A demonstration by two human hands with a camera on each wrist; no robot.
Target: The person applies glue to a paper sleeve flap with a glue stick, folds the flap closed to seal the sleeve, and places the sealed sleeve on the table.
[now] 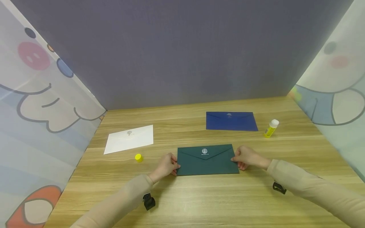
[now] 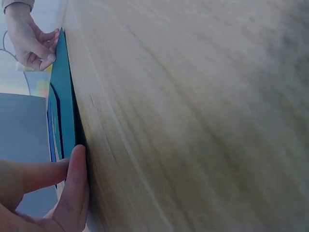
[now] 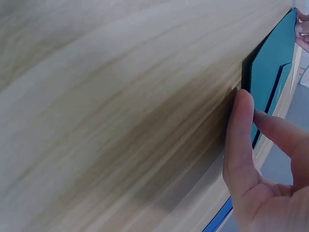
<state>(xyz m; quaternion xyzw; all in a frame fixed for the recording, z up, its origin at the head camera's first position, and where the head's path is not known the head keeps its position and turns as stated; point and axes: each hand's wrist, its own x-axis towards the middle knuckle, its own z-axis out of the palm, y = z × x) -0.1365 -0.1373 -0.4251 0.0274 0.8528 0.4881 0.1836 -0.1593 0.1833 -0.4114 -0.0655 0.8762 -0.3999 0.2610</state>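
A dark green envelope (image 1: 206,164) with a pointed flap and a pale round emblem is held level by both hands, flap side up. My left hand (image 1: 166,165) pinches its left edge between thumb and fingers. On the right edge my right hand (image 1: 247,157) pinches it the same way. Both wrist views show the thumb above and a finger beneath the green envelope (image 2: 63,96), with a dark gap between its near edge and the wooden table. In the right wrist view the flap of the envelope (image 3: 273,63) stands slightly off its body.
A white envelope (image 1: 131,139) lies at the left, with a yellow cap (image 1: 138,158) near it. Behind the green one lies a blue envelope (image 1: 231,121). An uncapped glue stick (image 1: 271,128) is at the right. A grey panel (image 1: 188,57) borders the wooden table (image 1: 199,202) behind.
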